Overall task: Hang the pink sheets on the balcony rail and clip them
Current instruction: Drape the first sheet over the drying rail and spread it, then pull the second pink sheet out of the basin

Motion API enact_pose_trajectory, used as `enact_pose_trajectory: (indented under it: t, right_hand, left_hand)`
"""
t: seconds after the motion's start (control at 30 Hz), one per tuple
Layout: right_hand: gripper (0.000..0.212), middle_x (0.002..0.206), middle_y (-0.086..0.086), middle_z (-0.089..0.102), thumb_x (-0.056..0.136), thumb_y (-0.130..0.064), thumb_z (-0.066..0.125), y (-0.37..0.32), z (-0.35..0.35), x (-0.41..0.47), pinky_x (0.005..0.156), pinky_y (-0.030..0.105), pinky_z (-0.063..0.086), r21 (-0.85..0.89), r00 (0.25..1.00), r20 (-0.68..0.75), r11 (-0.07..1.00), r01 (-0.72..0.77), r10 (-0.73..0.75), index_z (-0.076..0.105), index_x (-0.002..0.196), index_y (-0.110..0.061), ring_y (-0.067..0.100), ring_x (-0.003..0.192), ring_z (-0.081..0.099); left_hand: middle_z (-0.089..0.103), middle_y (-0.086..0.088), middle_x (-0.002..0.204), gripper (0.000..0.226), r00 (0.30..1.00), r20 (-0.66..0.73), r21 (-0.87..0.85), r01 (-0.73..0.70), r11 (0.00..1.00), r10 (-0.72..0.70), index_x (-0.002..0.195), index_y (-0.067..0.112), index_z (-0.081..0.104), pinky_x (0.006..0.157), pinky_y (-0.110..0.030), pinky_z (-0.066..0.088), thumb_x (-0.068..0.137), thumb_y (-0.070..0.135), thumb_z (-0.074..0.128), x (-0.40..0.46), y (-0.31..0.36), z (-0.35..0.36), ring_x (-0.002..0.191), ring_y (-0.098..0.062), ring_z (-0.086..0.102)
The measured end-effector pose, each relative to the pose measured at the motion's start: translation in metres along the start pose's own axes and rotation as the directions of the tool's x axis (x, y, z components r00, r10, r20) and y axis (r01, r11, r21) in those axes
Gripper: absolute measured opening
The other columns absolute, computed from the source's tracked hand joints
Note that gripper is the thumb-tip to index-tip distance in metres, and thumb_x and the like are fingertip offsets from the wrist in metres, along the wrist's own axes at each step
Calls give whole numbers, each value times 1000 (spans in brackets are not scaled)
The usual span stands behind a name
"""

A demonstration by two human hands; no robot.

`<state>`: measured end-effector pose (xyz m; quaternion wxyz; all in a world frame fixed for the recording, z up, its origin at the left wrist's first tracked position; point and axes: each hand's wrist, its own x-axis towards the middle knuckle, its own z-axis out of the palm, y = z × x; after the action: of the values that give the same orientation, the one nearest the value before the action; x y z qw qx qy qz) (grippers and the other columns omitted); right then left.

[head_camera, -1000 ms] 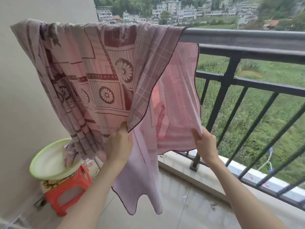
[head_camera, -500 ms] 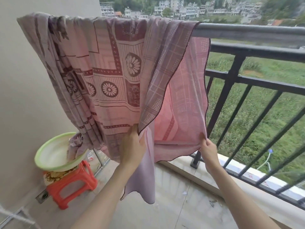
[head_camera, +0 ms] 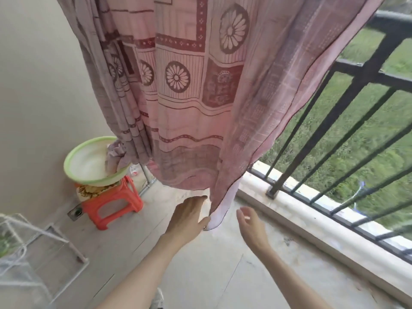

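1. The pink sheet [head_camera: 196, 90] is being shown draped down from the balcony rail [head_camera: 392, 18], whose top bar is visible only at the upper right corner of the view; the fabric is hanging in long vertical folds towards the floor [head_camera: 223, 275].
2. The lowest hanging corner of the sheet is being met by the left hand [head_camera: 187, 217], just beside the thumb; the hand is seen from the back with its fingers loosely spread, and whether the hem is actually being pinched cannot be told.
3. The right hand [head_camera: 250, 226] is being held open, fingers apart, nothing in it, just to the right of that same corner and clear of the fabric.
4. The relation being watched is that the corner lies between the two hands, with the sheet's long axis running straight up from it to the rail; the left hand is the nearer one.
5. No clip is being seen anywhere, so clipping is being judged as not yet done.
6. More bunched cloth is being left in the green-rimmed basin [head_camera: 93, 161], which is being carried on the orange stool [head_camera: 113, 201] by the wall [head_camera: 33, 85], to the left of the sheet.
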<state>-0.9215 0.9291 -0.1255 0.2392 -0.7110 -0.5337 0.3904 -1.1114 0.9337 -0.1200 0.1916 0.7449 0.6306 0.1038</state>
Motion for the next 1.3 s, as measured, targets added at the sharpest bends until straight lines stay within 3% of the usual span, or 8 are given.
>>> enact_pose_trajectory:
  t: [0.17,0.3,0.47,0.73,0.97,1.13,1.23,1.3]
  right_hand:
    - [42,131,4,55,94,-35,46,-12,71,-15,91,26,40,-241,969,247,970,38,23,45,130,-14,20,112,58]
    - [46,136,1,51,94,-36,47,-64,142,-5,96,25,39,-240,962,271,965,103,-35,39,136,-20,18,121,51]
    - [49,137,2,49,93,-33,48,-156,236,18,101,28,36,-176,935,334,967,185,-118,36,139,-21,18,124,47]
    - [48,134,3,49,93,-32,49,-231,342,78,101,26,33,-229,880,443,927,296,-172,37,138,-22,17,122,48]
    - [50,143,4,40,96,-33,39,-286,457,205,105,32,30,-400,758,624,755,519,-190,26,143,-19,20,130,38]
    - [45,139,7,39,94,-20,40,-311,542,301,99,33,34,-539,719,669,542,645,-190,31,138,-12,23,129,35]
    - [47,132,9,45,86,-9,49,-320,585,351,103,34,32,-615,694,670,328,717,-262,40,132,-8,28,127,38]
    - [37,112,3,62,79,-17,61,-330,611,380,96,33,42,-693,685,622,140,707,-379,58,116,-13,25,112,54]
  left_hand:
    - [29,1,148,58,999,38,81,-1,997,-2,143,19,22,110,-28,22,93,39,41,-30,-76,4,136,-13,24]
    - [24,1,151,54,997,18,51,70,996,-71,144,20,20,111,-30,19,96,35,36,-48,-165,-17,138,-13,20]
    - [40,-5,141,52,982,-32,3,188,982,-188,140,16,31,103,-34,33,92,28,46,-59,-285,-71,131,-21,36]
    - [43,-1,139,53,955,-11,-168,289,942,-295,139,17,34,103,-33,36,88,15,52,-29,-396,-102,128,-17,38]
    - [45,-4,135,45,893,83,-291,447,846,-443,135,13,36,103,-33,35,92,20,47,60,-502,-78,127,-19,41]
    - [44,-8,136,45,818,131,-306,571,762,-561,134,10,38,102,-27,27,91,15,48,138,-585,-55,127,-19,39]
    - [39,-6,139,47,791,230,-265,612,745,-568,136,12,33,103,-30,28,91,18,47,173,-625,-31,128,-20,35]
    - [35,-4,142,50,764,288,-246,642,726,-578,138,13,28,104,-33,30,92,20,47,190,-645,-15,129,-20,32]
